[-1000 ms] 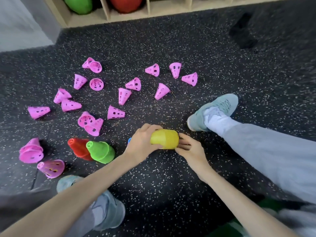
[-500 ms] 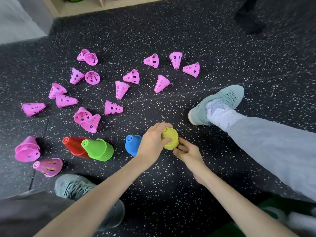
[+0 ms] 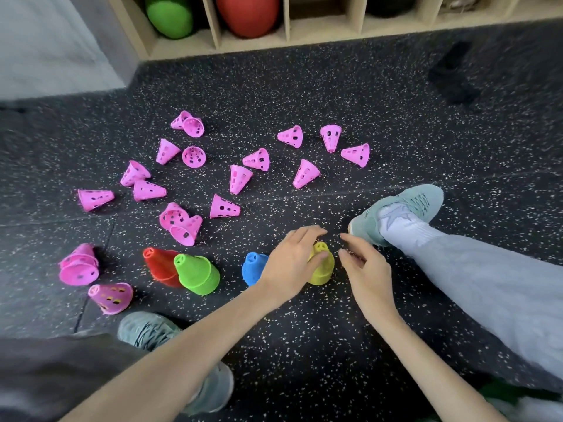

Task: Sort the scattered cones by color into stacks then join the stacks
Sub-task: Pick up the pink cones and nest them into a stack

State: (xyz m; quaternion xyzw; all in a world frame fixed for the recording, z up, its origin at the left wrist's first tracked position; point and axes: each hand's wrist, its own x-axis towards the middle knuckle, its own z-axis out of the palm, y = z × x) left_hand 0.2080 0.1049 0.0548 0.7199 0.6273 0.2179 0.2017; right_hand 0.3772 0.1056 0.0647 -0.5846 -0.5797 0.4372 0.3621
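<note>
left hand [image 3: 291, 263] touching 1 yellow stack [image 3: 321, 268], right hand [image 3: 364, 269] loose, empty

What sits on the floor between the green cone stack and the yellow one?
In the head view, the blue cone stack stands between the green stack and the yellow stack, partly hidden behind the left hand.

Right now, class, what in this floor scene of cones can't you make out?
- Blue stack: right side hidden by the left hand.
- Yellow stack: cone count unclear; the same hand's fingers cover it.
- Dark item far right: too blurred to identify.
</note>
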